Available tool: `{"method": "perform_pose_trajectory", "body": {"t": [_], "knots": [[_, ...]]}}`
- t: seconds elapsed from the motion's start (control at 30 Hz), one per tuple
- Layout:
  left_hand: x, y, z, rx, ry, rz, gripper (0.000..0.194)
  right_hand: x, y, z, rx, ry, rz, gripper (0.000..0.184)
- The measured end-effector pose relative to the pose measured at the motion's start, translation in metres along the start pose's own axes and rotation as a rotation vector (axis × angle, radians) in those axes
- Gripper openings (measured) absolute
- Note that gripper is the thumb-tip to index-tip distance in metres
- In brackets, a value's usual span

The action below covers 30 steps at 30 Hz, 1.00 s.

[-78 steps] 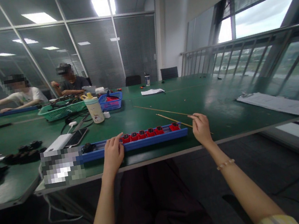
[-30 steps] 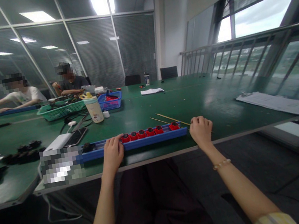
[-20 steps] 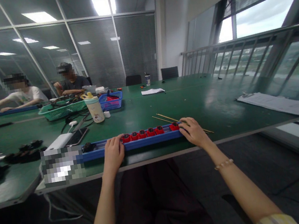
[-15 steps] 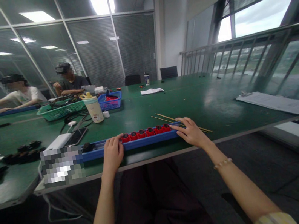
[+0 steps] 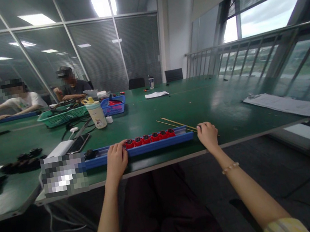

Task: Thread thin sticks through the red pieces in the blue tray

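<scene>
A long blue channel-shaped tray (image 5: 159, 144) lies along the table's front edge, holding a row of several red blocks with black tops (image 5: 146, 138). My left hand (image 5: 117, 160) is closed over the tray's near wall, its fingertips beside the leftmost red block. A black part (image 5: 90, 153) sits in the tray's left end. Just past the right end, my right hand (image 5: 208, 135) rests low over the table with curled fingers. Two thin golden rods (image 5: 175, 122) run under or into it. A small dark spot shows at its fingertips; what it grips is hidden.
A cream bottle (image 5: 96, 114), green basket (image 5: 62, 116) and blue basket (image 5: 114, 106) stand behind the tray. A phone (image 5: 80, 143) lies at left, papers on a clipboard (image 5: 290, 105) at right. Two people (image 5: 71, 84) sit at the far left.
My right hand has left the tray's right end and moved right to the golden rods, its fingers curling in. My left hand stays on the tray.
</scene>
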State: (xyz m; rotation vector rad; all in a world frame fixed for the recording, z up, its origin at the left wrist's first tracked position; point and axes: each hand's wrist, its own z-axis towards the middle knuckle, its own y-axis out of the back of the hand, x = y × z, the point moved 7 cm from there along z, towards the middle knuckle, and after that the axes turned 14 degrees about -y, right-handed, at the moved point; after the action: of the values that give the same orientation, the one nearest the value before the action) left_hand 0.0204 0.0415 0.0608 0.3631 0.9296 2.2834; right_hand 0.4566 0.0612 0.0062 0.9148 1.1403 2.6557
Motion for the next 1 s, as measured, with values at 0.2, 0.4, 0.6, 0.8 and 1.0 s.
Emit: {"method": "perform_pose_trajectory", "body": {"t": [0.2,0.4,0.6,0.8,1.0], "knots": [[-0.001,0.001,0.000,0.000,0.007,-0.002,0.035,-0.003,-0.010,-0.005,0.063,0.020,-0.118,0.029],[0.000,0.000,0.000,-0.003,0.004,0.006,0.036,-0.001,-0.005,-0.007,0.098,-0.016,-0.116,0.033],[-0.001,0.000,0.000,0.001,0.003,0.001,0.035,0.001,-0.006,-0.005,0.272,-0.109,-0.304,0.033],[-0.002,0.001,0.000,-0.005,0.000,-0.002,0.036,0.011,0.000,-0.008,0.274,-0.090,-0.399,0.032],[-0.002,0.001,0.000,-0.005,-0.001,-0.005,0.035,0.014,0.004,-0.010,0.206,-0.092,-0.458,0.031]]}}
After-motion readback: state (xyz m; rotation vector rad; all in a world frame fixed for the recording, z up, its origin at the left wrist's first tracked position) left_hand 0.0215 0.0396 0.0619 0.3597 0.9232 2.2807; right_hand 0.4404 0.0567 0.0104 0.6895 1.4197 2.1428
